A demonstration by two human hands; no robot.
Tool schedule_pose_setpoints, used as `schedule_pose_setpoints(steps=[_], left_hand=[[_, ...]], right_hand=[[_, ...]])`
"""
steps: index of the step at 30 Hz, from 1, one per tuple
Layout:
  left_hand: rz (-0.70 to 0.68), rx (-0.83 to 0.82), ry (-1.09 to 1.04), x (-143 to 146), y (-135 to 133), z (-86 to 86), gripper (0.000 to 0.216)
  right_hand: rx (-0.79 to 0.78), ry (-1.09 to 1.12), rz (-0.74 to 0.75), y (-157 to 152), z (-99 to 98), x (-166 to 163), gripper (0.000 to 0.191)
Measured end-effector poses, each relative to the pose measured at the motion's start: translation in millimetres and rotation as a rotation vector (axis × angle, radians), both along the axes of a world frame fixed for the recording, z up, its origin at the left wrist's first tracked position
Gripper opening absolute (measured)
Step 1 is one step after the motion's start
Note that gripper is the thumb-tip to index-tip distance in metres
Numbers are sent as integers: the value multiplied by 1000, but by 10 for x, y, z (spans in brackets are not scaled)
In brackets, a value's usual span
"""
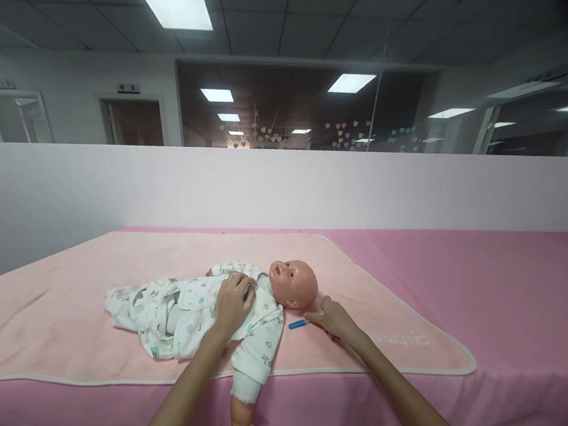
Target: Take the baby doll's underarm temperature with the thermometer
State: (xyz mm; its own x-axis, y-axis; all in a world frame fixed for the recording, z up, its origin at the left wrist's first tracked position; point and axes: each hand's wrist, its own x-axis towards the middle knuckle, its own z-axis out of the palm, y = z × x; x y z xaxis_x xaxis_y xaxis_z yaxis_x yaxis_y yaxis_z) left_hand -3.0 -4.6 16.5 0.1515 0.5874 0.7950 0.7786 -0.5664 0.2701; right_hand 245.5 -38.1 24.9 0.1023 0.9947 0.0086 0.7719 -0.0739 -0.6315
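A baby doll [291, 284] in a white printed sleepsuit lies on its back on a pale pink blanket [72, 307], head to the right. My left hand [233, 303] rests on the doll's chest, fingers curled against the clothing. Just below the doll's head, my right hand [331, 317] lies on the blanket with its fingertips pinched at the end of a small blue stick [297, 323]. The doll's near arm [243, 418] hangs over the table's front edge.
The blanket covers a table draped in a darker pink sheet [522, 284]. A low white partition wall [281, 186] runs behind the table, with office windows and ceiling lights beyond.
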Motion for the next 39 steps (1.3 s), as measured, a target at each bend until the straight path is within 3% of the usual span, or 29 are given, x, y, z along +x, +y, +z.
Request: schedule_pose_setpoints(steps=[6,9,13,17,24,31,39], left_hand=[[-11,-8,-15,-18,24,-9,17],[-39,-3,-28,-21,22,-22,18],[-25,5,-13,-25,30,-55,16],[88,22,-33,-38,73,-96,21],[142,-9,25,-8,53,-27,16],[86,6,-5,-48,49,-60,19],[69,-12,-15,-37,32,-53,20]], right_hand=[[341,-154,-121,-56,6,-96,31],[535,-113,-61,-81,157,-491,29],[763,-32,94,62,329,-1230,9],[876,99,94,320,237,-1680,10],[1005,367,82,493,-67,-1662,12],[960,484,22,490,-63,-1659,20],[1009,415,32,482,-82,-1682,18]])
